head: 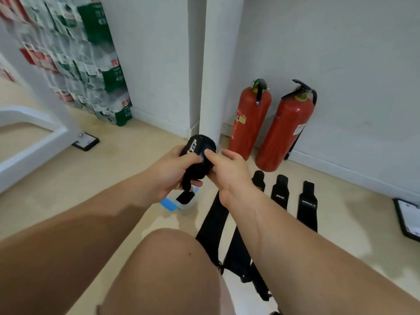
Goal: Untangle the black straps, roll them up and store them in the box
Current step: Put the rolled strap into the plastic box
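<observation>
Fingers (192, 158) around the rolled black strap (202, 144)

1. The rolled strap (201, 147) is black with white lettering and wound into a thick coil. It is gripped off the floor by the left hand (168, 171) and right hand (229, 173), and its loose tail (186, 196) hangs down.
2. Three flat straps (280, 192) lie side by side on the floor, with longer straps (213, 223) just beside them.
3. The box (169, 205), clear with blue, sits under the tail.

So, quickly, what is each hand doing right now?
The left hand is closed, its fingers curled round the rolled black strap.
The right hand is closed, pinching the same roll between thumb and fingers.
</observation>
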